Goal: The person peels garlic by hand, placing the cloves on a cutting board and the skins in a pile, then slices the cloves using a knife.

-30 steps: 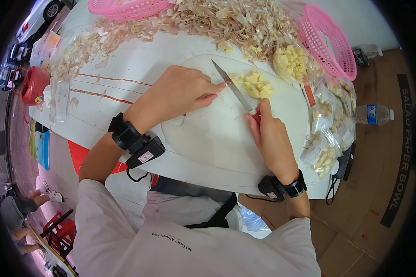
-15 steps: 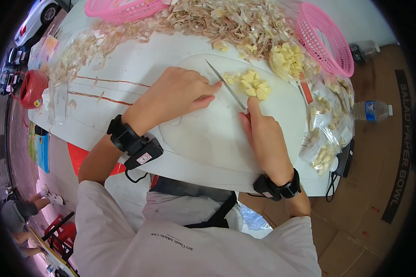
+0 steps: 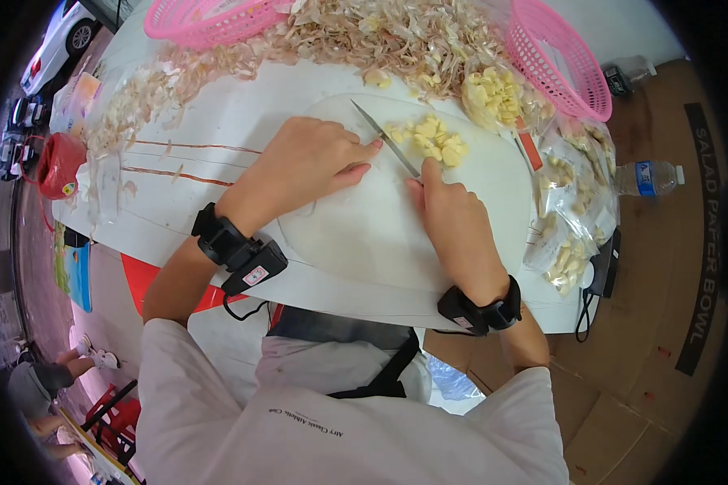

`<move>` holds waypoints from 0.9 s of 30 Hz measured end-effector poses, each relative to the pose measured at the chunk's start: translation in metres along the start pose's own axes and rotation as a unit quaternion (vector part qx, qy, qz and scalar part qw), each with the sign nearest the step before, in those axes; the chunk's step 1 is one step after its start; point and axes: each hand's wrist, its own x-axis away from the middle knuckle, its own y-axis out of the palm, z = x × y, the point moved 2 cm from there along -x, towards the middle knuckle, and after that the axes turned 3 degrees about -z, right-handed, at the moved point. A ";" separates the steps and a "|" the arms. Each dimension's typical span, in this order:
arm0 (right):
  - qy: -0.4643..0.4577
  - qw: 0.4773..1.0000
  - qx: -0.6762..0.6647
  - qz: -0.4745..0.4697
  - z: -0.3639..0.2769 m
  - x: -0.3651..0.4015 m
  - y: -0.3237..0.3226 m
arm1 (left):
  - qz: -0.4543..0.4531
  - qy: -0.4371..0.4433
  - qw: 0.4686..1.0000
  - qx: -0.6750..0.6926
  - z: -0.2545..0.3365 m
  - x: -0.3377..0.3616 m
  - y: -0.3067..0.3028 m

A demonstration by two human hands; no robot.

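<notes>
A knife lies slantwise over a white cutting board, its tip pointing away to the upper left. My right hand is closed round the knife's handle. At the blade's left side, my left hand has its fingers bent together; its fingertips are by the blade, and whether they pinch anything is too small to tell. Pale yellow garlic pieces sit in a small pile just right of the blade. Beyond them is a bag of peeled garlic.
Garlic skins are heaped along the far side between two pink baskets, one at the left and one at the right. Bags of garlic and a water bottle are on the right. A red pouch sits at the left.
The view has shifted slightly. My right hand and the knife have moved a little up and left; the knife handle is now more hidden by my fingers. My left hand keeps its pose.
</notes>
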 end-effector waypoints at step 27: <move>-0.015 0.993 -0.113 0.030 0.012 0.004 -0.004 | 0.083 0.007 0.996 0.035 -0.007 0.001 -0.006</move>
